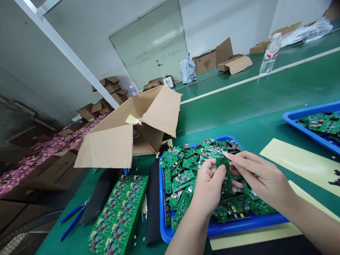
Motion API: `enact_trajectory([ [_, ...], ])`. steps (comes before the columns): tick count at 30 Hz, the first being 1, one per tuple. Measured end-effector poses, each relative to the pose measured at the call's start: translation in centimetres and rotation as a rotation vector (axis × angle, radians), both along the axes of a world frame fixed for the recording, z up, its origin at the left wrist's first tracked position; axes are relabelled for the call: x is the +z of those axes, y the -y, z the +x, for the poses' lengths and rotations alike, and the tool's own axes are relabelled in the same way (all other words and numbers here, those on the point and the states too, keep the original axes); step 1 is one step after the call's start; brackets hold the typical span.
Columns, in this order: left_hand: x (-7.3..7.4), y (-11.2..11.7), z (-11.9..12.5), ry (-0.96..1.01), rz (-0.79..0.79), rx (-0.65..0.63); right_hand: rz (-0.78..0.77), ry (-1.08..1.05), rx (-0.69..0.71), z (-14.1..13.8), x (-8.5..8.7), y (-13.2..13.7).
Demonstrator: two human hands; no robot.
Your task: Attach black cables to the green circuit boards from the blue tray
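A small green circuit board (224, 163) is pinched between the thumb and fingers of my left hand (211, 186), roughly upright. My right hand (256, 173) has its thumb and fingertips closed at the board's upper right edge, by a small pale part; whether they grip that part or the board itself I cannot tell. Below both hands stands a blue tray (191, 236) heaped with loose circuit boards (183, 179) carrying small components. To its left lies a stack of uncut circuit board panels (119, 212).
Blue-handled pliers (73, 217) lie at the left edge. An open cardboard box (108, 148) stands behind the panels. Yellow sheets (300, 161) and a second blue tray (313, 129) are on the right. A water bottle (271, 55) stands further back.
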State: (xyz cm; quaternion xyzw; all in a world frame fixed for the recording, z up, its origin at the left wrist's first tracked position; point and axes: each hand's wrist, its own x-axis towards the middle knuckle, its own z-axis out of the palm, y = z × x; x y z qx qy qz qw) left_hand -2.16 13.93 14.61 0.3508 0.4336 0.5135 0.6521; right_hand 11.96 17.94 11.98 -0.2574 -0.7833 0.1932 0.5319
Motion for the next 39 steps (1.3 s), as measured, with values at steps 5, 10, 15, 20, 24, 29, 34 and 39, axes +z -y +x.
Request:
enact_trajectory([
  [5, 0.10, 0.08, -0.08, -0.046, 0.071, -0.071, 0.048, 0.048, -0.068, 0.23, 0.00, -0.35],
  [10, 0.18, 0.07, -0.11, -0.054, 0.052, -0.062, 0.045, 0.101, -0.110, 0.28, -0.37, -0.60],
  [15, 0.23, 0.01, -0.02, -0.164, 0.077, 0.089, 0.069, 0.141, -0.096, 0.22, -0.58, -0.55],
  [20, 0.34, -0.01, -0.16, -0.201, 0.037, 0.041, 0.176, 0.191, -0.104, 0.39, -0.51, -0.65],
  [24, 0.35, -0.03, -0.05, -0.202, 0.044, 0.017, 0.170, 0.179, -0.105, 0.47, -0.54, -0.62],
  [29, 0.32, 0.03, 0.20, -0.208, 0.072, 0.018, 0.120, 0.183, -0.115, 0.38, -0.72, -0.53],
  [34, 0.22, 0.15, 0.23, -0.193, 0.052, -0.021, 0.076, 0.167, -0.097, 0.40, -0.83, -0.56],
  [39, 0.29, 0.17, 0.40, -0.206, 0.057, -0.018, 0.072, 0.167, -0.097, 0.28, -0.77, -0.46],
])
